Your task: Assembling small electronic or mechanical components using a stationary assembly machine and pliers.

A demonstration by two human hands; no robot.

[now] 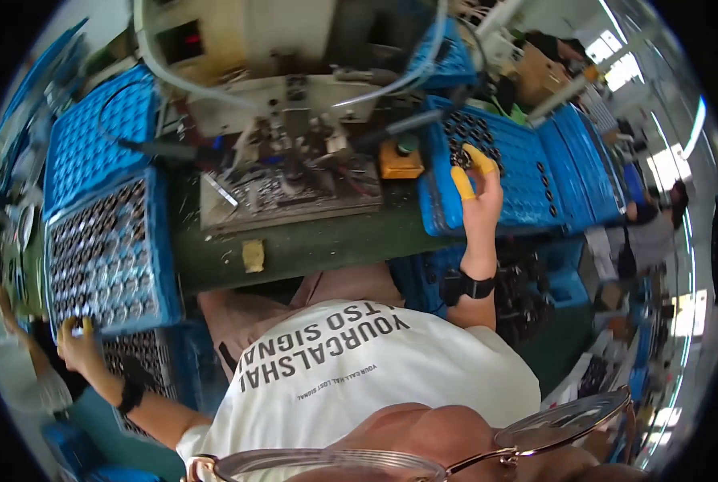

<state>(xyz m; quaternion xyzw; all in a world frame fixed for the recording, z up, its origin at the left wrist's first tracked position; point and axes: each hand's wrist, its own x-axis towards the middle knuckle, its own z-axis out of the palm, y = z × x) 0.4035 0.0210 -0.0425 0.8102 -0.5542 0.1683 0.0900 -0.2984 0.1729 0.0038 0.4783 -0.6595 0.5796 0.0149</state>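
Fingertips [462, 184] of the right hand [482, 198], yellow-capped, pinch a dark round part [461, 158] over the right blue tray [518, 161] — gridded, presumably, against rolling — while the left hand [81, 351] meets the left blue tray's [163, 255] near corner, its grip unclear.

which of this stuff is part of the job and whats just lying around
Seem part of the job:
right hand, in yellow finger cots, at dark round parts
right blue tray holding them
left hand, by left blue tray
metal fixture between the trays

Perhaps lying about:
yellow pad on the bench
orange container beside the fixture
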